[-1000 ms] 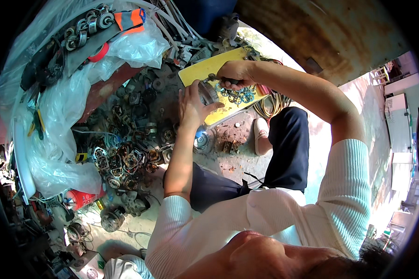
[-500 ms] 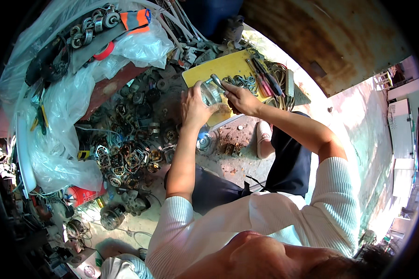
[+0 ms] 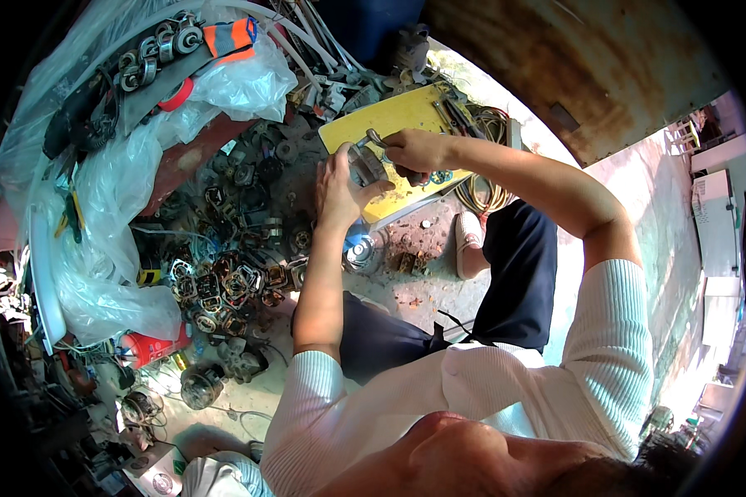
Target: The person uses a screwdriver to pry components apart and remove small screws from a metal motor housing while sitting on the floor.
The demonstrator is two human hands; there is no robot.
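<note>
My left hand (image 3: pixel 336 197) is wrapped around the side of a round metal motor part (image 3: pixel 368 168), steadying it above the near left part of a yellow board (image 3: pixel 350 129). My right hand (image 3: pixel 423 152) is closed around a metal wrench (image 3: pixel 374 136). The wrench's rounded head reaches over the top of the motor part; the exact contact between them is hidden. Beyond my right hand, pliers and screwdrivers (image 3: pixel 462 118) lie on the board. My right wrist and forearm partly cover the small parts there.
Left of my left arm lies a heap of motor cores and copper windings (image 3: pixel 228 277). Clear plastic sheeting (image 3: pixel 108 257) hangs at the far left. Coiled cable (image 3: pixel 485 195) rests by the board's right edge. A rusty metal panel (image 3: pixel 588 74) stands at the upper right.
My right hand has turned and shifted up and slightly left with the wrench, and its elbow has swung outward. My left hand stays on the motor part, moving only slightly left.
</note>
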